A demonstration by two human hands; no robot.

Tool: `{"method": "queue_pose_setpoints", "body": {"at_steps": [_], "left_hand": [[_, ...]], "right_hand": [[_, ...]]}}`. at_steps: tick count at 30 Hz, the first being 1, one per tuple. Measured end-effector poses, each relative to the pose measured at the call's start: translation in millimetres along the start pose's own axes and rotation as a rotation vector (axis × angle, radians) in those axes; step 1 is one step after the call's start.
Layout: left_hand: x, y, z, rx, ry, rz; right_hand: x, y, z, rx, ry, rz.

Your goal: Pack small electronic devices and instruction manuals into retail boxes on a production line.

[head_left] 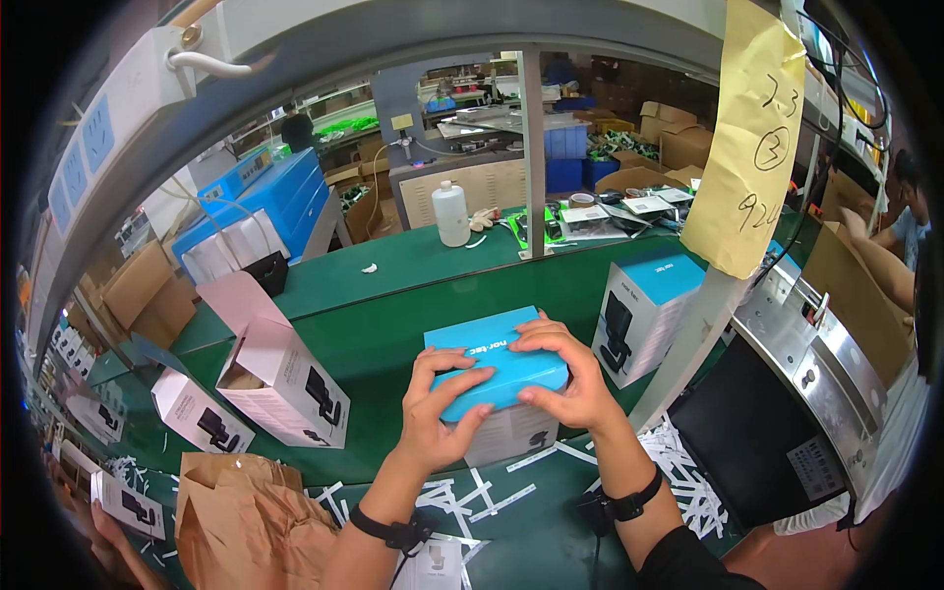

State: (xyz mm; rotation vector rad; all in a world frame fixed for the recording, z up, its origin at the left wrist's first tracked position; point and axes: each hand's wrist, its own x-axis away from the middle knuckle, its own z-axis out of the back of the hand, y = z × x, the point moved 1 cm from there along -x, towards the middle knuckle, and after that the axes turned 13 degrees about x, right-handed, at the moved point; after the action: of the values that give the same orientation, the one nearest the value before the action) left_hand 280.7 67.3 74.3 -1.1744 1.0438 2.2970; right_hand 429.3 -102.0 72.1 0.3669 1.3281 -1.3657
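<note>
A white product box with a blue top (497, 344) stands upright on the green bench in front of me. My left hand (438, 408) grips its left side, fingers curled over the top and thumb on the front edge. From the right, my right hand (575, 379) grips the same box, its fingers on the top and its thumb at the front edge. The box's lower front shows between my wrists. Further left stands an open white box (285, 388) with its flap raised, next to a smaller-looking open box (202, 413).
Another blue-topped box (644, 315) stands right, beside a metal post. Crumpled brown paper (251, 521) lies lower left; white paper strips (678, 472) litter the bench. A white bottle (451, 213) stands behind. A person's hand (113, 536) holds a box at far left; another person (895, 246) is at right.
</note>
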Motion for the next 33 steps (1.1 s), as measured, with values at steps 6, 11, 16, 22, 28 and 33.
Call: {"method": "queue_pose_setpoints", "body": {"at_steps": [6, 11, 16, 22, 28, 33], "left_hand": [[-10, 7, -6, 0.253, 0.281, 0.134], [-9, 9, 0, 0.053, 0.074, 0.031], [-16, 34, 7, -0.507, -0.128, -0.201], [7, 40, -2, -0.64, -0.204, -0.281], [9, 30, -15, -0.552, -0.108, -0.198], [15, 21, -27, -0.54, -0.057, -0.087]], "right_hand": [[2, -5, -4, -0.025, 0.116, -0.072], [12, 12, -3, -0.055, 0.167, 0.046], [20, 9, 4, -0.086, 0.367, 0.012], [35, 2, 12, 0.333, 0.37, 0.317], [45, 19, 8, 0.49, 0.358, 0.349], [36, 32, 11, 0.449, 0.341, 0.37]]}}
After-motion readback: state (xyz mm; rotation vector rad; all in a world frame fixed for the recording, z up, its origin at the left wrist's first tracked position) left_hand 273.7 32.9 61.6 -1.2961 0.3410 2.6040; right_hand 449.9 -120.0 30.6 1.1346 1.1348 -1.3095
